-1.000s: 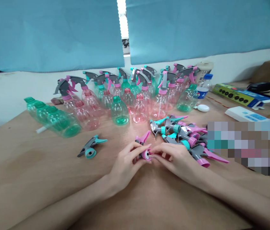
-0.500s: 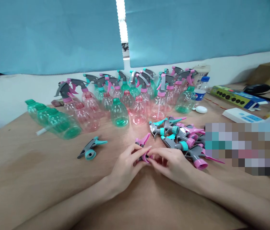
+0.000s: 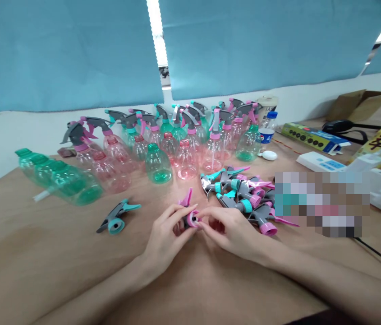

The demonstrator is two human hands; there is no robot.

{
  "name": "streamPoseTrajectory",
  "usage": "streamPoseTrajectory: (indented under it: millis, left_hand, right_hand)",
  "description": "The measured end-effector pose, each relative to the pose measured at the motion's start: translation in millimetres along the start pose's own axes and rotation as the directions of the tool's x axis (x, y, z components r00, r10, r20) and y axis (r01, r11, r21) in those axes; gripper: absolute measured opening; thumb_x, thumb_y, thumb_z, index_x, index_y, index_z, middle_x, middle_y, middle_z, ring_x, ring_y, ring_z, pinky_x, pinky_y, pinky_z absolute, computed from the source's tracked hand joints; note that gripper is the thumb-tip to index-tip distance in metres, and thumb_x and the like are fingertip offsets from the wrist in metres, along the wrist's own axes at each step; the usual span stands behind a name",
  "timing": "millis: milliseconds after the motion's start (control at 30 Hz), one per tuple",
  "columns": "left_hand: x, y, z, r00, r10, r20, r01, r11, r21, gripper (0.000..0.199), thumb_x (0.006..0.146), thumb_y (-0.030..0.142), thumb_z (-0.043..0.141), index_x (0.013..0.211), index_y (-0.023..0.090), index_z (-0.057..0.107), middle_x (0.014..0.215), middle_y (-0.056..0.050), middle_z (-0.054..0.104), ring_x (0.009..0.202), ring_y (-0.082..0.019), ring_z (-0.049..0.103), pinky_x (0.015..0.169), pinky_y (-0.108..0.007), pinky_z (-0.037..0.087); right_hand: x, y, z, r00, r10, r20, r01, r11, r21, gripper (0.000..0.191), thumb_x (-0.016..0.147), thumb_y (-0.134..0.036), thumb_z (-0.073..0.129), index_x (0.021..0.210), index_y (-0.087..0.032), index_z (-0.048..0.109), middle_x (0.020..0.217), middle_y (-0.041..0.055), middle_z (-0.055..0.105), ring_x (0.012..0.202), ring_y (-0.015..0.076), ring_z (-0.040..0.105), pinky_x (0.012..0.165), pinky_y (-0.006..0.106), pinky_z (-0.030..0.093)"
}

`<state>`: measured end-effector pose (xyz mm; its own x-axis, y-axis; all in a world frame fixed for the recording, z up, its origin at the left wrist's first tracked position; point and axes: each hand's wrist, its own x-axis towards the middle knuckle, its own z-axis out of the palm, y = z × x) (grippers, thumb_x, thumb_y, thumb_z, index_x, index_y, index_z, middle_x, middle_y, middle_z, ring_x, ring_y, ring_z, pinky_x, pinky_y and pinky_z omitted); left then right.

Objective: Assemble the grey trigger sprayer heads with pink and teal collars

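My left hand [image 3: 166, 235] is closed around a grey and pink trigger spray head [image 3: 194, 218], its pink collar opening toward me. The fingertips of my right hand [image 3: 228, 231] are pinched at the collar's right edge. Most of the grey body is hidden by my left fingers. To the left, a grey and teal spray head [image 3: 116, 225] lies on its own on the table. Close to my right hand is a pile of grey, pink and teal spray heads [image 3: 246, 205]. One with a pink collar [image 3: 268, 228] lies just beyond my right wrist.
Behind my hands stand several green and pink bottles [image 3: 186, 164], many topped with spray heads. Green bottles [image 3: 75, 183] lie tilted at the left. On the right are a Pepsi-labelled bottle [image 3: 267, 131], a yellow-green box [image 3: 312, 137], a white power strip [image 3: 320, 161] and a black cable [image 3: 379, 255].
The view has swung slightly right, so things appear further left. The held spray head's collar has turned to face me more squarely, with its inside now showing. Both hands still grip it.
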<state>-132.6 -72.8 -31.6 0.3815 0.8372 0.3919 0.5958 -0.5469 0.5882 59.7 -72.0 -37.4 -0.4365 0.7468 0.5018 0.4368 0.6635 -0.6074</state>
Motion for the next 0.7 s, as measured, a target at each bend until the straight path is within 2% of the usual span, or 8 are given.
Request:
streamPoseTrajectory:
  millis: [100,300,567,700]
  left_hand:
    - [-1.0,0.5,0.4,1.0,0.004,-0.018,-0.004,1.0,0.002,0.029,0.082,0.022,0.065,0.111,0.023,0.06,0.087,0.001,0.058,0.063,-0.01,0.052,0.061,-0.021,0.048]
    - [-5.4,-0.7,1.6,0.997,0.076,-0.023,-0.076,0.997,0.011,0.025,0.083,0.018,0.063,0.108,0.023,0.062,0.089,0.0,0.058,0.064,-0.01,0.052,0.059,-0.021,0.047]
    - [-5.4,1.1,2.3,0.992,0.123,-0.022,-0.122,0.992,0.008,0.025,0.084,0.02,0.063,0.109,0.022,0.06,0.088,0.0,0.057,0.064,-0.009,0.053,0.06,-0.02,0.048]
    - [-5.1,3.1,0.8,0.993,0.115,-0.008,-0.115,0.993,-0.008,0.025,0.083,0.024,0.065,0.108,0.021,0.06,0.089,-0.001,0.059,0.064,-0.009,0.054,0.059,-0.02,0.048]
  right_hand:
    - [0.5,-2.0,-0.1,1.0,0.001,0.025,-0.002,1.0,0.018,0.015,0.089,-0.02,0.05,0.097,-0.016,0.062,0.073,0.0012,0.066,0.058,0.0112,0.055,0.059,0.023,0.043]
    - [0.3,-7.2,0.6,0.993,0.106,0.044,-0.108,0.992,0.057,0.008,0.085,-0.017,0.055,0.091,-0.018,0.06,0.062,-0.0032,0.06,0.053,0.0097,0.054,0.053,0.02,0.041]
    - [-3.4,-7.6,1.8,0.994,0.1,-0.042,-0.099,0.995,0.024,0.01,0.087,-0.024,0.056,0.09,-0.018,0.063,0.063,-0.0019,0.063,0.053,0.0098,0.055,0.054,0.021,0.041]
    - [-3.3,-4.8,-1.5,0.998,0.066,-0.004,-0.065,0.993,0.102,0.011,0.086,-0.023,0.057,0.094,-0.018,0.062,0.064,-0.0021,0.063,0.054,0.009,0.055,0.052,0.02,0.041]
